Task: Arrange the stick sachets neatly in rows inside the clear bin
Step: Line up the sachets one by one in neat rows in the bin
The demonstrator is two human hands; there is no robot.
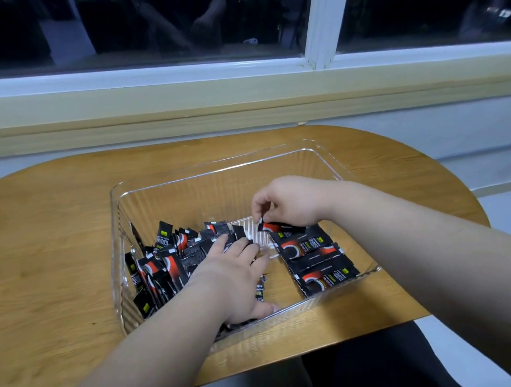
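Observation:
A clear ribbed bin (pixel 211 175) sits on the wooden table. A jumbled heap of black-and-red stick sachets (pixel 162 267) fills its left side. On the right, several sachets lie flat in a stacked row (pixel 315 259). My left hand (pixel 233 276) rests palm down inside the bin, fingers spread against the heap's right edge. My right hand (pixel 285 203) pinches the end of one sachet (pixel 277 226) at the far end of the row. A bare strip of bin floor lies between heap and row.
The wooden table (pixel 41 258) has a rounded outline, with its near edge close to my lap. A pale windowsill (pixel 233 97) and dark window run behind it. Grey floor shows to the right.

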